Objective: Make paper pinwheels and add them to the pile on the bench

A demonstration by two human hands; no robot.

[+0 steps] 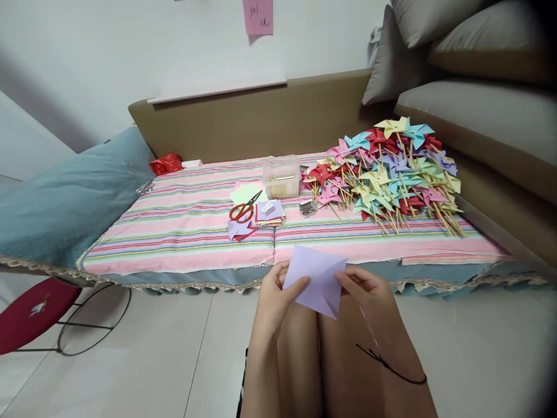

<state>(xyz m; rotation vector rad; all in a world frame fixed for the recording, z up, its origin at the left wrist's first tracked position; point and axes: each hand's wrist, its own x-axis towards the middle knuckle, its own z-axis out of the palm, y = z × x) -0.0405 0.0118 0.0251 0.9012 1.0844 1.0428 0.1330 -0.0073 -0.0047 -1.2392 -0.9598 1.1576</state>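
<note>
Left hand (pixel 277 293) and right hand (pixel 369 290) pinch opposite sides of a purple paper square (pixel 322 273), at five o'clock in the head view, thumbs on top. A light, level grip should avoid stray creases. From the paper, scissors (pixel 251 204) lie toward ten o'clock, pinwheels (pixel 391 165) toward one.

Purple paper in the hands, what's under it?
The person's legs show past the purple paper. The left hand and right hand hold it, each reaching partly behind. Anything else under there is covered.
</note>
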